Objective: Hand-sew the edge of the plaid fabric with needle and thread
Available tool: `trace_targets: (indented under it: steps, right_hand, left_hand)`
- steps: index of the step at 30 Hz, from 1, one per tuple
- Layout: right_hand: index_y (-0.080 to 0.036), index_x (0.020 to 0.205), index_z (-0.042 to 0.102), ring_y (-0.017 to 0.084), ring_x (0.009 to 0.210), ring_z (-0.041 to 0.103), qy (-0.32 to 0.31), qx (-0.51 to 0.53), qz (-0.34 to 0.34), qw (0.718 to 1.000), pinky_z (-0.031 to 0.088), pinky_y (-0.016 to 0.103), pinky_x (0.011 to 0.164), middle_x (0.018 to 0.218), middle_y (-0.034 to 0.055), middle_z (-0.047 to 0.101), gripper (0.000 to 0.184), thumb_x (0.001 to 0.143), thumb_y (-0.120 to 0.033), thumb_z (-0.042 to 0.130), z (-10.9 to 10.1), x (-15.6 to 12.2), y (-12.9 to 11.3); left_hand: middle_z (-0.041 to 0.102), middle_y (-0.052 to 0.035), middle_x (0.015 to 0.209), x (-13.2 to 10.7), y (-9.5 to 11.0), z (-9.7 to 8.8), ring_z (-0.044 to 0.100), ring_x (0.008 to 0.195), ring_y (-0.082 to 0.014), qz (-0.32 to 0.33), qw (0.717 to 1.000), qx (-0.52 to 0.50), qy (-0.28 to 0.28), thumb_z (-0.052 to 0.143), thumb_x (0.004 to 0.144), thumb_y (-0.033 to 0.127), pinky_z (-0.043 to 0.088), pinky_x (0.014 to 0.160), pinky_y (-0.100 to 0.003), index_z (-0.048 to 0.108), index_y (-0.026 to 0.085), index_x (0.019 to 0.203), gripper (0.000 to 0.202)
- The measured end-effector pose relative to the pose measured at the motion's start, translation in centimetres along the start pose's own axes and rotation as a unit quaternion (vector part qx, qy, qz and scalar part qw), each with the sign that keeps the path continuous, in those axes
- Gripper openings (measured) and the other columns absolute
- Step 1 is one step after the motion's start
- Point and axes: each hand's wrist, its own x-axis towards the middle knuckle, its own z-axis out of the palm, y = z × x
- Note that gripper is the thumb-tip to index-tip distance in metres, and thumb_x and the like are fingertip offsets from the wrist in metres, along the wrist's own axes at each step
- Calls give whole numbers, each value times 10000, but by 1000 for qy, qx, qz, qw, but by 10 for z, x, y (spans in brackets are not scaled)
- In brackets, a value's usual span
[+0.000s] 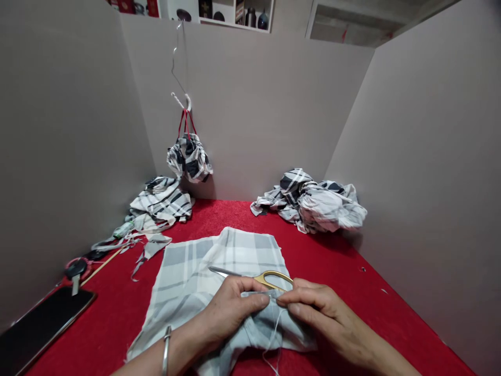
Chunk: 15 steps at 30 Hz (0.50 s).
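Note:
A grey-and-white plaid cloth (188, 271) lies spread on the red table top, its near part gathered up. My left hand (235, 305) pinches a folded edge of this cloth between thumb and forefinger. Close beside it, my right hand (324, 313) has thumb and fingers pressed together at the same fold; whatever is between those fingertips is too small to make out. A white thread (275, 334) hangs down from the fold between both hands. Scissors (270, 275) with gold handles lie on the cloth just beyond my fingers, blades pointing left.
Crumpled plaid cloth (324, 203) is heaped at the back right, and another plaid pile (164, 201) with loose strips lies back left. A plaid drawstring bag (190, 159) hangs on a hook. A phone (43, 326) and a thin stick (104, 265) lie left. Grey panels surround the table.

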Motion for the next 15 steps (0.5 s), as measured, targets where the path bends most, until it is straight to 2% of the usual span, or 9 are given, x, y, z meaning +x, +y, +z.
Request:
trace_targets:
  steps: [15]
  right_hand:
    - [-215,911,708,194,771,535,-4,22,12,1000,396,294,676,859,47,584,271,898,-307,454,2,2,5]
  left_hand:
    - [688,-35,759,-1,3,1,561,697,-149,5,1000,15,4,696,639,266,406,680,-254,694,133,731,162]
